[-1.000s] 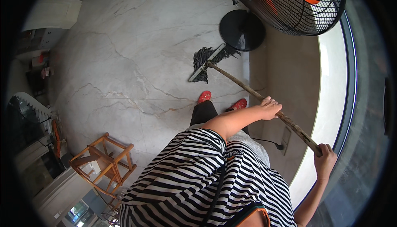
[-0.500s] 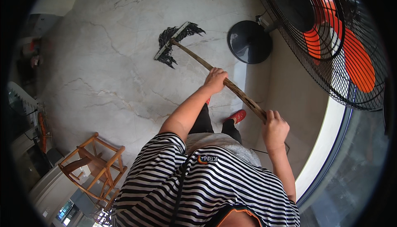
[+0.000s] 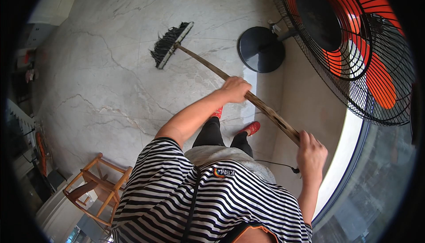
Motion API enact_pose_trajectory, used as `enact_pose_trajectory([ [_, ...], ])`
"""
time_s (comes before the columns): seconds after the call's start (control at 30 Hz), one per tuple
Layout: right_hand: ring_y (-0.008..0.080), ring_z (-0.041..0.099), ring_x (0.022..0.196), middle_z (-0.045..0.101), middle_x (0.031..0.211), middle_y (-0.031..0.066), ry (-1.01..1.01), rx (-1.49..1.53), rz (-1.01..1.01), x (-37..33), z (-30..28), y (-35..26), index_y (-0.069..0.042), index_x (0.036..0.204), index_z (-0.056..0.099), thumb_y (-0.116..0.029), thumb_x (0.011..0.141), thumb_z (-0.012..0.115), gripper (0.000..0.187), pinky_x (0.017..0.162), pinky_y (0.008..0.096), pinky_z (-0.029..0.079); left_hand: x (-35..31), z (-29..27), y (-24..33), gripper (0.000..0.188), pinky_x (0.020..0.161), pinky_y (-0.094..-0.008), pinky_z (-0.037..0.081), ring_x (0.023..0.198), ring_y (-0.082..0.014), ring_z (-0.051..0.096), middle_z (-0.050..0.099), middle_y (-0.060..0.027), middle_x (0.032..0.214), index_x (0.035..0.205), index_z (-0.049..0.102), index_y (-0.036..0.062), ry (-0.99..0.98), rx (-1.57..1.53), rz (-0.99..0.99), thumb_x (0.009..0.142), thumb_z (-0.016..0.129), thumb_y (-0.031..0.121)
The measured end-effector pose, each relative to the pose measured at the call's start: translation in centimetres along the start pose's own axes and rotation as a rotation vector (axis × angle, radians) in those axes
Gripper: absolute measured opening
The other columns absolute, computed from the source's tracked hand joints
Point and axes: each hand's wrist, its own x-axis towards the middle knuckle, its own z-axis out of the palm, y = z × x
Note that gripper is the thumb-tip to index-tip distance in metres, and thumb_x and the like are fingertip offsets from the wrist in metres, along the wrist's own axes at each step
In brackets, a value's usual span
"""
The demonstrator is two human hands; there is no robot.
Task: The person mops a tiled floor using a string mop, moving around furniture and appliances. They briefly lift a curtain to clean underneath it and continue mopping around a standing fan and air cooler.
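A mop (image 3: 212,68) with a long wooden handle slants across the view. Its pale bar rests on the marble-patterned floor at the upper middle, and dark wet-looking strands trail off the bar's left side. Partway up the handle, my left hand (image 3: 237,89) is wrapped round the wood. My right hand (image 3: 312,152) closes over the top end near the right-hand wall and hides that tip. Both of my feet, in red shoes (image 3: 251,129), stand below the handle.
A large floor fan (image 3: 323,21) with orange blades leans into the upper right, its round black base (image 3: 261,50) on the floor. A wooden stool (image 3: 99,185) is at the lower left. A black cable (image 3: 276,164) runs by the wall, beside a window (image 3: 354,190).
Both hands have shifted to the right and nearer me, the right one further. The mop strands, earlier spread on both sides of the bar, now all trail to its left.
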Motion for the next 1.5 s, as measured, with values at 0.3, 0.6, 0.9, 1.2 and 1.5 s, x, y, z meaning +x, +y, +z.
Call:
enact_pose_trajectory([
  [0.3,0.0266,0.057,0.061,0.054,0.070,0.0072,-0.135,-0.221,0.278,-14.1,-8.1,2.5,-0.008,0.092,0.056,-0.001,0.074,0.062,0.020,0.052,0.0383,0.043,2.9,8.8,16.4,0.015,0.077,-0.0425,0.047,0.075,-0.0302,0.066,0.066,-0.0123,0.071,0.071,0.063,0.0090,-0.214,-0.219,0.362,0.071,0.064,0.024],
  [0.6,0.0301,0.061,0.063,0.061,0.074,0.0089,-0.130,-0.176,0.404,-14.9,-3.9,1.3,-0.006,0.088,0.056,0.002,0.072,0.059,0.019,0.054,0.0406,0.047,3.5,12.8,15.4,0.008,0.077,-0.0419,0.048,0.077,-0.0301,0.068,0.068,-0.0141,0.071,0.069,0.067,0.0099,-0.298,-0.154,0.335,0.065,0.064,0.016],
  [0.9,0.0364,0.064,0.063,0.065,0.074,0.0152,-0.167,-0.033,0.359,-8.4,2.3,3.6,-0.006,0.088,0.059,0.002,0.069,0.061,0.021,0.057,0.0432,0.051,7.9,11.4,8.3,0.011,0.075,-0.0416,0.047,0.081,-0.0246,0.068,0.069,-0.0049,0.077,0.074,0.069,0.0161,-0.192,0.102,0.210,0.064,0.066,0.019],
  [1.2,0.0337,0.065,0.062,0.065,0.074,0.0133,-0.078,-0.051,-0.005,2.8,5.1,2.7,-0.006,0.090,0.056,-0.003,0.080,0.057,0.010,0.052,0.0423,0.052,9.7,9.1,-0.1,0.012,0.096,-0.0373,0.038,0.099,-0.0246,0.057,0.062,-0.0051,0.087,0.075,0.062,0.0154,0.236,0.014,-0.176,0.067,0.072,0.017],
  [1.5,0.0382,0.063,0.060,0.065,0.077,0.0167,-0.354,-0.033,-0.013,-6.4,1.7,11.2,-0.005,0.099,0.055,-0.013,0.080,0.064,0.023,0.053,0.0454,0.050,8.5,16.4,12.3,0.021,0.094,-0.0364,0.037,0.099,-0.0199,0.054,0.064,-0.0011,0.088,0.076,0.068,0.0176,-0.027,0.049,-0.213,0.066,0.076,0.034],
])
